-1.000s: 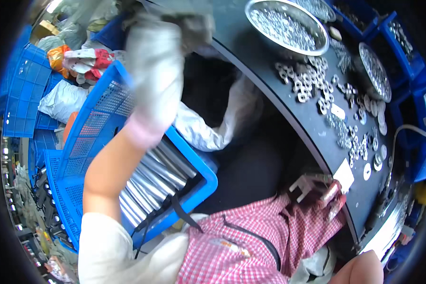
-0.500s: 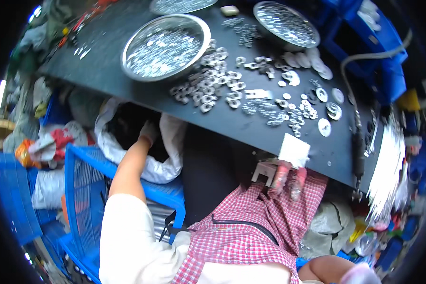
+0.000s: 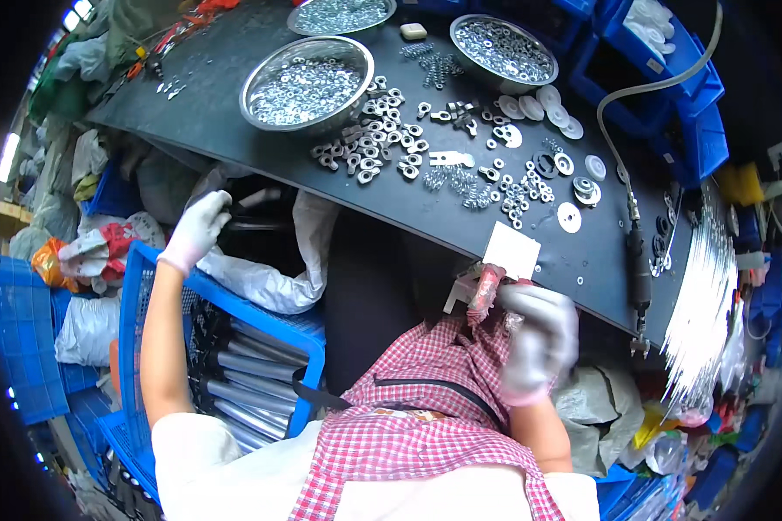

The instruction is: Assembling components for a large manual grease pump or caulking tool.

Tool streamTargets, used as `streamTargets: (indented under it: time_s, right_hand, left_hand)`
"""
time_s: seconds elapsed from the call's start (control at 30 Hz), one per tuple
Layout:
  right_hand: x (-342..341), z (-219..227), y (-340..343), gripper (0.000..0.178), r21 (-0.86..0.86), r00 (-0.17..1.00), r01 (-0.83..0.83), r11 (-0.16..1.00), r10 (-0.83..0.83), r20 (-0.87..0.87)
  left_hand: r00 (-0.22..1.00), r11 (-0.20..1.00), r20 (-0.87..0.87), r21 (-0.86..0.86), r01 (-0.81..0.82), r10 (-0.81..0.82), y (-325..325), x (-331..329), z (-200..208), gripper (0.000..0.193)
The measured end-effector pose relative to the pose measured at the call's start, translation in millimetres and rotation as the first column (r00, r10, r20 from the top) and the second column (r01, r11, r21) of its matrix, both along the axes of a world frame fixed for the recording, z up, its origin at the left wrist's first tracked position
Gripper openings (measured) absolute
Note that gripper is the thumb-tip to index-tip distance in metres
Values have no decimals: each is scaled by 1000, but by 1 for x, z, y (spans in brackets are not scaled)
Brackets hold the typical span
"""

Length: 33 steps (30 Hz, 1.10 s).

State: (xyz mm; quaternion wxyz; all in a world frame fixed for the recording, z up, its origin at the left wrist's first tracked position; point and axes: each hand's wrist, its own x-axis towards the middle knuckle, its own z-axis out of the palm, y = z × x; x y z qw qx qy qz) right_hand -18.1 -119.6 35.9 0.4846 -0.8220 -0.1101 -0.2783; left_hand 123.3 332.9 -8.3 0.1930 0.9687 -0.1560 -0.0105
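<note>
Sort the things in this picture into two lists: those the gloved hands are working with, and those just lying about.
In hand:
left hand reaching into the white plastic sack
right hand at the red-handled tool

Lying about:
round steel bowl of washers
loose metal nuts
blue plastic crate of grey metal tubes

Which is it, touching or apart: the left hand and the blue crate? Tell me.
Cannot tell. In the head view the gloved left hand sits just above the blue crate rim, reaching toward a white bag; no gap or contact shows plainly.
</note>
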Motion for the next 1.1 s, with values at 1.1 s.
streamTargets:
  time_s: [1.1]
  right_hand:
    - [18, 3, 22, 52, -66, 783, -433, 899, 339, -522]
  left_hand:
    - [873, -360, -304, -821, -443, -381, -248, -129, 25, 58]
